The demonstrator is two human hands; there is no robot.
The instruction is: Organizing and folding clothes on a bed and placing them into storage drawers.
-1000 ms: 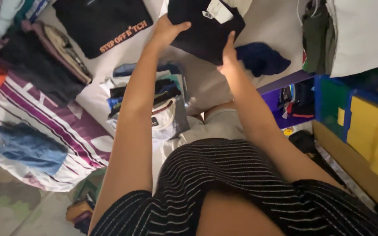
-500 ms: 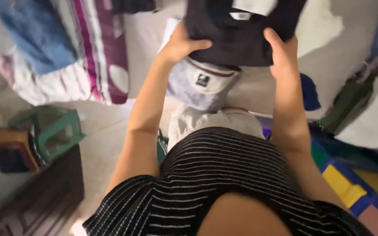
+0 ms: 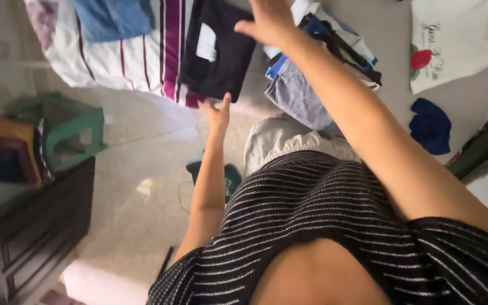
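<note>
Pale floor (image 3: 142, 197), green stool (image 3: 69, 130), dark wooden cabinet (image 3: 29, 231)

— Where are the arms?
— Both reach far forward; the left hand (image 3: 217, 114) is extended, fingers straight and together.
— And the other?
— The right hand (image 3: 266, 22) stretches farther, fingers spread, palm down.

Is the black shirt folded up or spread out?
Folded. The black shirt lies as a neat rectangle with straight edges on the striped blanket.
</note>
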